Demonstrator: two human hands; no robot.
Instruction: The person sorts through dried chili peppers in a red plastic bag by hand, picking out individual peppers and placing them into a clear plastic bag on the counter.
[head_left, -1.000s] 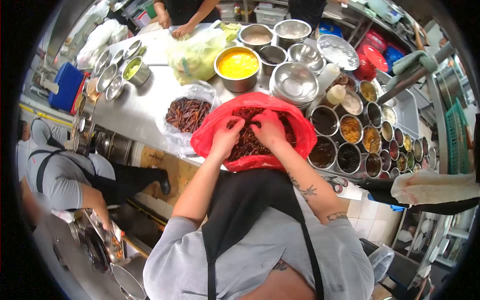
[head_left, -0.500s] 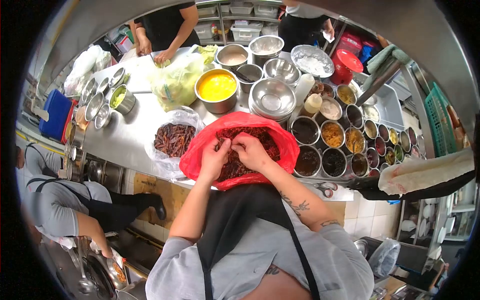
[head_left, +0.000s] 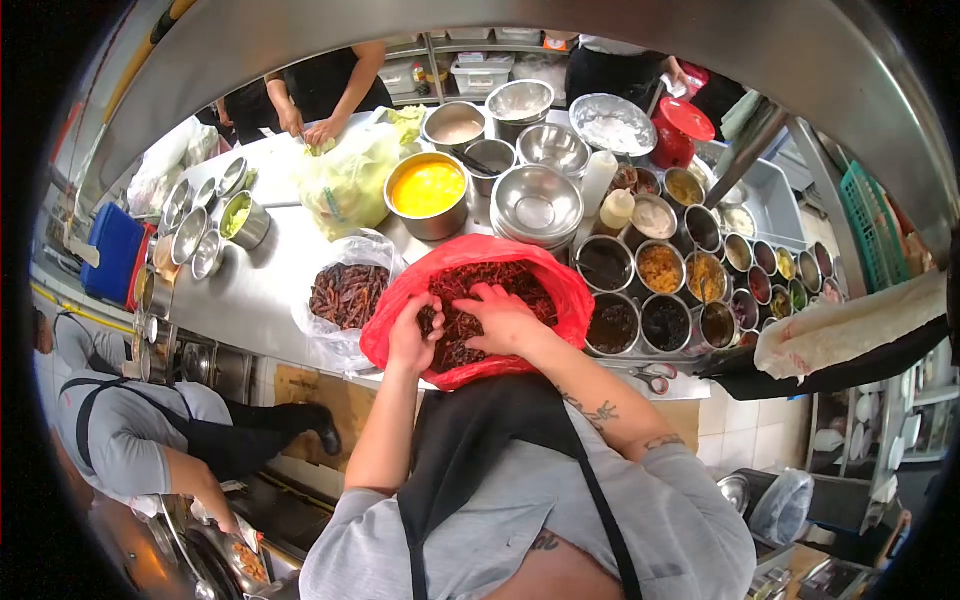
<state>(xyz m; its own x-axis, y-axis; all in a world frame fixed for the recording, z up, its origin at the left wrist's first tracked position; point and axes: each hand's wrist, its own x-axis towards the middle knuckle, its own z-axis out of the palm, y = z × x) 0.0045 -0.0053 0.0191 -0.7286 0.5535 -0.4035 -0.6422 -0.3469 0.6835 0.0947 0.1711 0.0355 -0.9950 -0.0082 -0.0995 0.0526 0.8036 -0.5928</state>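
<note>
A red plastic bag (head_left: 385,318) lies open on the counter, full of dark red dried chillies (head_left: 462,325). Inside its left part, my left hand (head_left: 412,335) is curled, with some dried chillies showing between thumb and fingers. My right hand (head_left: 498,318) rests on the chillies with its fingers spread, the tips partly sunk among them. Left of the red bag sits a clear plastic bag (head_left: 345,350) holding longer, darker dried chillies (head_left: 348,297).
Behind the bag stand a pot of yellow liquid (head_left: 428,188) and stacked steel bowls (head_left: 537,205). Several ingredient containers (head_left: 660,270) crowd the right, with scissors (head_left: 655,378) at the front edge. A co-worker (head_left: 150,430) bends over pans at left; other people stand across the counter.
My hands, close together at the fingertips before, have moved apart. My right fingers have spread down onto the chillies, while my left hand has curled at the bag's left side. The view has shifted slightly.
</note>
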